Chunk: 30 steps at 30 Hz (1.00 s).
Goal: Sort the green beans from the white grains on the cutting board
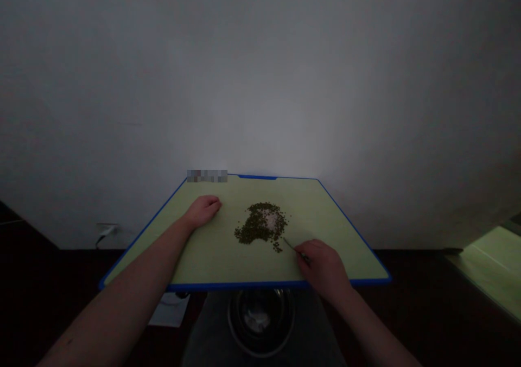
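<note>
A loose pile of small dark green grains, like mung beans (254, 228), lies spread on a pale yellow-green tabletop (211, 261) with a blue rim. Whitish grains (269, 219) sit within the pile, on its right side. My right hand (323, 264) is closed around a thin metal utensil (291, 245); its tip points left, close to a few stray green grains, and its exact kind is unclear in the dim light. Left of the pile, my left hand (203, 210) rests on the tabletop with its fingers curled in, nothing visible in them.
Below the table's near edge, a round metal bowl (231, 323) stands at my lap. A plain wall (260, 84) rises behind the table. A plug with a cable (106, 230) is low on the left, and another pale surface (494, 266) stands at the far right.
</note>
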{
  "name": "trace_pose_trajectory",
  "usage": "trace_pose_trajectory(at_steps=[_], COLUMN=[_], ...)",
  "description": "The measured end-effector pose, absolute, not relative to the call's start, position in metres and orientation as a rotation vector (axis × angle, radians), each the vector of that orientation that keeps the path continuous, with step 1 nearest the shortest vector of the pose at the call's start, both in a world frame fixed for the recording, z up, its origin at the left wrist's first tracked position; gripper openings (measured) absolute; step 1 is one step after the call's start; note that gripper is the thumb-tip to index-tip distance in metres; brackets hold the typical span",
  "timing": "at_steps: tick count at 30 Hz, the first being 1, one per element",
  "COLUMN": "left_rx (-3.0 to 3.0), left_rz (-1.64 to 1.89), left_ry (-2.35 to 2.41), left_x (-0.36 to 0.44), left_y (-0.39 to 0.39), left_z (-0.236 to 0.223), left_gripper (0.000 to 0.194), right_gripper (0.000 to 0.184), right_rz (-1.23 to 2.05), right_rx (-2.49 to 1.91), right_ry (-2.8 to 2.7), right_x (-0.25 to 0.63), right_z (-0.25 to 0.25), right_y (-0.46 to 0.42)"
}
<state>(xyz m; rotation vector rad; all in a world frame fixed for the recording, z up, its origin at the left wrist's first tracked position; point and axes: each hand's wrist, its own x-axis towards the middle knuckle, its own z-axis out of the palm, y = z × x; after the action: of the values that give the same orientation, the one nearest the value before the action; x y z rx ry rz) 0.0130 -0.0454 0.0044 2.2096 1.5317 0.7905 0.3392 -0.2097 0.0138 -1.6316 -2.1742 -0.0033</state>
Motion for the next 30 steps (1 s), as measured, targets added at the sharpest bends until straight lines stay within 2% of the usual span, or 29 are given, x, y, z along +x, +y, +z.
trace_pose_trajectory(at_steps=[24,30], left_rx=[2.242,2.219], left_rz=[0.786,0.785], left_ry=[1.533,1.534], left_x=[0.012,0.013], left_y=[-0.048,-0.049], left_z=[0.004,0.005], left_gripper=[0.028,0.028], right_gripper=[0.021,0.020], right_rz=[-0.157,-0.050], right_rx=[-1.773,-1.648], right_ry=[-2.106,-2.132], right_x=[0.347,0.346], right_z=[0.013,0.013], right_y=[-0.190,-0.193])
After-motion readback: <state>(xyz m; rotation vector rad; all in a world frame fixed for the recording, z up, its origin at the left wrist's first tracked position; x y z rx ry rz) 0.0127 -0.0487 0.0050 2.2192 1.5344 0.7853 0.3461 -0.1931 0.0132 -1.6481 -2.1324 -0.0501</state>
